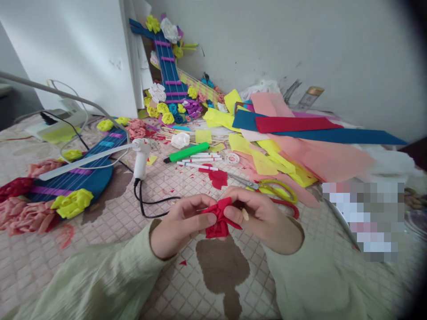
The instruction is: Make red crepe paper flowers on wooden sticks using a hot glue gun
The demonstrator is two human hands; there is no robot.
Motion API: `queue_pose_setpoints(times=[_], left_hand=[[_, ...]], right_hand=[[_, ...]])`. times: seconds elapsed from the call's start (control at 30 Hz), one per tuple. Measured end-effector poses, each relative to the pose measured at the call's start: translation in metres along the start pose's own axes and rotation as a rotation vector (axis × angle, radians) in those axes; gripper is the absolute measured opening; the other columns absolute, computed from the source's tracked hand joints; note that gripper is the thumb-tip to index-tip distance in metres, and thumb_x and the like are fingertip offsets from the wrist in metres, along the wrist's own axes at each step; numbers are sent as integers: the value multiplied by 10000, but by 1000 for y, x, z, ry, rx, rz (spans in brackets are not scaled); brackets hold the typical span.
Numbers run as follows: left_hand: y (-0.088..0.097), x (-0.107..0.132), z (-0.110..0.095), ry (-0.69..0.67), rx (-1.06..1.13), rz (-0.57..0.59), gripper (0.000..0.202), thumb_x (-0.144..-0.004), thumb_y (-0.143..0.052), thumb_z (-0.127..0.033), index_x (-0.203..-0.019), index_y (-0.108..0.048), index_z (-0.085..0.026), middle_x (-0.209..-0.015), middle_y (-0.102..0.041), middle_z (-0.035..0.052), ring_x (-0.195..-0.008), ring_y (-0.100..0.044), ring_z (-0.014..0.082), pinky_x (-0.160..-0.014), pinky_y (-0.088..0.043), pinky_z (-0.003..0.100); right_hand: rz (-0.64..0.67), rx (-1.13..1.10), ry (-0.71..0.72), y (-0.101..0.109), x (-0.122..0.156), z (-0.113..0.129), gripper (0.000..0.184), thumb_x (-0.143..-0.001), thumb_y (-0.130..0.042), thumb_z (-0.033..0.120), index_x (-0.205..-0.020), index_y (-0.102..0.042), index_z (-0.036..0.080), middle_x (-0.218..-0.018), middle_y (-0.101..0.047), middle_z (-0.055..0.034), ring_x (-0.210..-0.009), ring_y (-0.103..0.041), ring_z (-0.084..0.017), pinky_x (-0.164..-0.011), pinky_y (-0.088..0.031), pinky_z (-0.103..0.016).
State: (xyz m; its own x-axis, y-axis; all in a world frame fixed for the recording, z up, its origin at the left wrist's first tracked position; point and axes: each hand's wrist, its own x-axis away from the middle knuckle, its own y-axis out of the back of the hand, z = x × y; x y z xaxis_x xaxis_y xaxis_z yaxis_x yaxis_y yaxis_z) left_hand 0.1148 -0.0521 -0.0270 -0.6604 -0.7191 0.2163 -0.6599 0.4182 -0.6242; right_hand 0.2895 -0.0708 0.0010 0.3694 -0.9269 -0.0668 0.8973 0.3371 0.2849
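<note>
Between my two hands is a red crepe-paper flower (217, 226), its folds bunched and its edges sticking out. My left hand (187, 222) pinches its left side, thumb on top. On the right side, my right hand (258, 218) grips the paper between thumb and fingers. A pale stick end (245, 214) pokes out by the right fingers. Just beyond the hands lie scissors (276, 189) with yellow and red handles, and a scrap of red paper (218, 178). The white hot glue gun (140, 162) stands ahead of my left hand.
A blue paper guitar (100, 178) with paper flowers lies at the left; another blue guitar (170, 66) leans at the back. A green marker (188, 152), white pens (200, 165) and a tape roll (231, 158) lie mid-table. Paper strips (320, 138) pile up at right. A black cord (142, 204) loops nearby.
</note>
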Motion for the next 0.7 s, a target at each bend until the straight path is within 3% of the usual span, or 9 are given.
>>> queue_pose_setpoints(times=[0.27,0.4,0.57,0.7], left_hand=[[4,-2,1,3,91,27,186,-693,-687,-285,-801,-657,-137,-694,-666,38,-609,-632,150,-600,-548,300],[4,-2,3,-25,53,20,171,-685,-703,-240,-819,-655,-145,-733,-661,24,-631,-628,132,-611,-542,274],[0,0,2,-294,-171,-106,173,-679,-709,-136,-837,-645,-172,-767,-659,-3,-691,-613,106,-622,-518,200],[-2,0,-1,-459,-371,-238,148,-691,-698,-137,-825,-643,-166,-788,-649,1,-716,-616,115,-645,-526,204]], right_hand=[[-18,12,8,0,0,0,73,-808,-532,224,-781,-558,161,-678,-502,19,-583,-421,-86,-525,-368,-217],[-26,9,16,-1,1,1,94,-818,-524,244,-786,-557,162,-680,-502,19,-572,-422,-83,-516,-373,-213],[-110,83,49,0,2,-4,128,-841,-518,296,-874,-562,181,-761,-543,-5,-676,-505,-113,-582,-429,-232],[-264,242,143,4,5,-10,363,-846,-482,449,-1120,-505,211,-972,-525,-60,-854,-509,-171,-697,-449,-298]])
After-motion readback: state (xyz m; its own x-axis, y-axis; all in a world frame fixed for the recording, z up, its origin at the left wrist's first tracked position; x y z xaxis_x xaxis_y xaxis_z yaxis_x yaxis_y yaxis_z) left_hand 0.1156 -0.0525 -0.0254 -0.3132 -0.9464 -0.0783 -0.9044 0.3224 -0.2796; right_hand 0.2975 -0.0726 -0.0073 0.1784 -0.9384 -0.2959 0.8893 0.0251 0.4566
